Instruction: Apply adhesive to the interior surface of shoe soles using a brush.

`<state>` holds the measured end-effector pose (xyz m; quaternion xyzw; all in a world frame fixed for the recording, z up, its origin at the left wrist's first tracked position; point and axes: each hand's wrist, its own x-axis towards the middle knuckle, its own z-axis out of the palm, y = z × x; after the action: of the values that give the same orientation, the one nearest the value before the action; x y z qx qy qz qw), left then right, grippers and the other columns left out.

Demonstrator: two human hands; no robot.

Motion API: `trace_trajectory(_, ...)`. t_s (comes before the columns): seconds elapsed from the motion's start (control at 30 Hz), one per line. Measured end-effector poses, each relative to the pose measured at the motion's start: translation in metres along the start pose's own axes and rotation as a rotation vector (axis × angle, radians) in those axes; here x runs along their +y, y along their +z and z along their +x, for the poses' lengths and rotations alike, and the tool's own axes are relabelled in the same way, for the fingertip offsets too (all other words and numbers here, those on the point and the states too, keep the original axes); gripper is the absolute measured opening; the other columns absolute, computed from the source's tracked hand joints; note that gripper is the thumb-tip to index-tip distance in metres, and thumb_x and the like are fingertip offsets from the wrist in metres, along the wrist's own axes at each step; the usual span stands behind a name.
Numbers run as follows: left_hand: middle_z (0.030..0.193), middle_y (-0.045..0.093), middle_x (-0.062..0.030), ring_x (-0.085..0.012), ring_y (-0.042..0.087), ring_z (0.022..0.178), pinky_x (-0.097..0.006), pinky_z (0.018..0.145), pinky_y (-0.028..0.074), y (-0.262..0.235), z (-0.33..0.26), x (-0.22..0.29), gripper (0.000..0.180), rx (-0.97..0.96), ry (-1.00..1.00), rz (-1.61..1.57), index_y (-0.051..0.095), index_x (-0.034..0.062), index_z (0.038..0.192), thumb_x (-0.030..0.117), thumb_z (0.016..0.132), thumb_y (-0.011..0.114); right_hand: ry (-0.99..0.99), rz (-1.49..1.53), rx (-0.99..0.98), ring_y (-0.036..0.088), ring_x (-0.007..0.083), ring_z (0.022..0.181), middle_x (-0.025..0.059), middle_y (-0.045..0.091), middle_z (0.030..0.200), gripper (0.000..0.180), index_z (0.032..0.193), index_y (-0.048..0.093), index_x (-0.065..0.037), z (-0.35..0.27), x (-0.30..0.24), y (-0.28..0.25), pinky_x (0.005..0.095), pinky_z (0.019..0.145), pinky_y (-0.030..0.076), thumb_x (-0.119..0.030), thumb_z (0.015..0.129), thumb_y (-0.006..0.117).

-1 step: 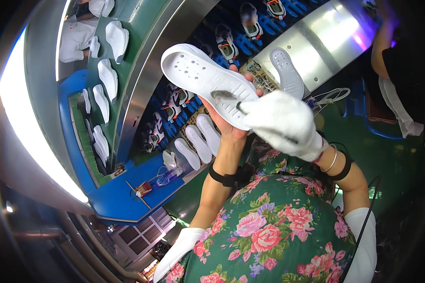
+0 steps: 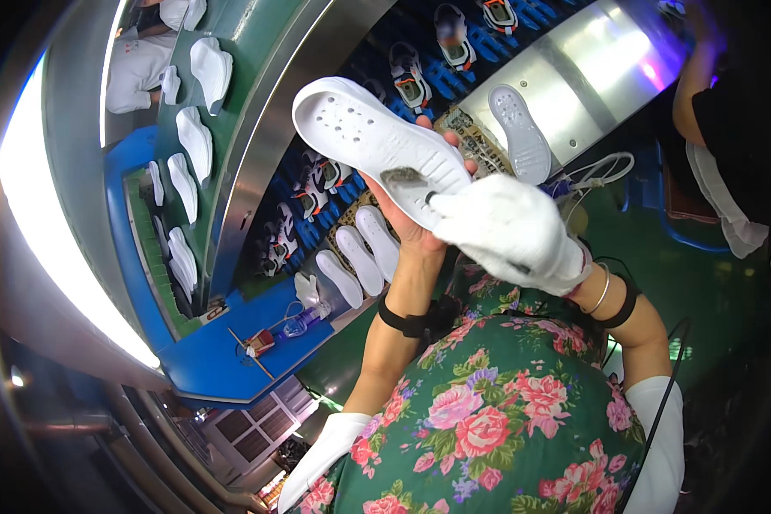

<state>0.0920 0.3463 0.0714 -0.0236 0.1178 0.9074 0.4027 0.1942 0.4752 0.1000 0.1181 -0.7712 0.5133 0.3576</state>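
Here the left hand (image 2: pixel 415 218) grips a white sole (image 2: pixel 377 141); the gloved right hand (image 2: pixel 510 231) presses a brush (image 2: pixel 405 178) on it, with only a small patch coated.

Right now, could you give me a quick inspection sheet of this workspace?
Surface: green conveyor belt with a steel edge, blue side table.
Job's things: white shoe sole held up; small brush against it.
Clutter: spare white soles, a clear bottle, finished shoes on blue racks.
Grips: bare left hand grips the sole from beneath; white-gloved right hand holds the brush.
Cables: white cord by the steel housing.
Surroundings: another person's sleeve at right.
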Motion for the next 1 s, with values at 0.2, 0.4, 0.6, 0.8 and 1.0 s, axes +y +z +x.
trace_trajectory(0.2,0.124,0.056,-0.0236,-0.0391,0.059,0.103,-0.054,0.085,0.052,-0.008,0.001,0.009,0.094,0.025,-0.008,0.069,0.045,0.0059,0.139,0.08,0.081,0.05,0.273,0.244,0.119,0.069,0.0231,0.082,0.0085,0.073,0.094,0.017,0.093,0.075,-0.009,-0.001,0.0,-0.005,0.0344,0.075,0.054,-0.009,0.076,0.077)
trace_trajectory(0.4,0.131,0.05,-0.0219,-0.0458,0.053,0.109,-0.058,0.09,0.05,-0.013,0.003,0.02,0.09,0.057,-0.127,0.001,0.04,0.017,0.144,0.071,0.077,0.067,-0.01,0.083,-0.086,0.068,0.0231,0.081,0.007,0.073,0.096,0.023,0.097,0.075,-0.011,-0.006,-0.001,-0.005,0.0334,0.069,0.055,-0.007,0.075,0.077)
trace_trajectory(0.6,0.135,0.047,-0.0231,-0.0442,0.052,0.111,-0.057,0.091,0.049,-0.007,0.003,0.026,0.09,0.023,-0.164,0.123,0.039,0.015,0.146,0.069,0.079,0.065,0.105,0.022,-0.066,0.069,0.0257,0.085,0.0099,0.073,0.099,0.018,0.094,0.074,-0.008,-0.009,-0.003,-0.012,0.0338,0.073,0.055,-0.005,0.076,0.076)
trace_trajectory(0.8,0.152,0.035,-0.0183,-0.0441,0.047,0.112,-0.057,0.089,0.048,-0.002,0.007,0.031,0.083,-0.166,-0.2,0.136,0.038,0.0207,0.149,0.063,0.083,0.063,0.273,0.312,-0.116,0.07,0.0243,0.08,0.0102,0.073,0.096,0.017,0.089,0.075,-0.007,-0.011,-0.009,-0.013,0.0322,0.07,0.055,-0.003,0.073,0.078)
trace_trajectory(1.0,0.151,0.037,-0.018,-0.0396,0.047,0.103,-0.051,0.082,0.045,-0.001,0.01,0.035,0.083,-0.153,-0.232,0.292,0.038,0.0225,0.149,0.065,0.081,0.061,-0.047,0.027,-0.199,0.068,0.026,0.078,0.0094,0.073,0.097,0.023,0.096,0.074,-0.007,-0.011,-0.01,-0.015,0.0333,0.069,0.055,-0.001,0.073,0.077)
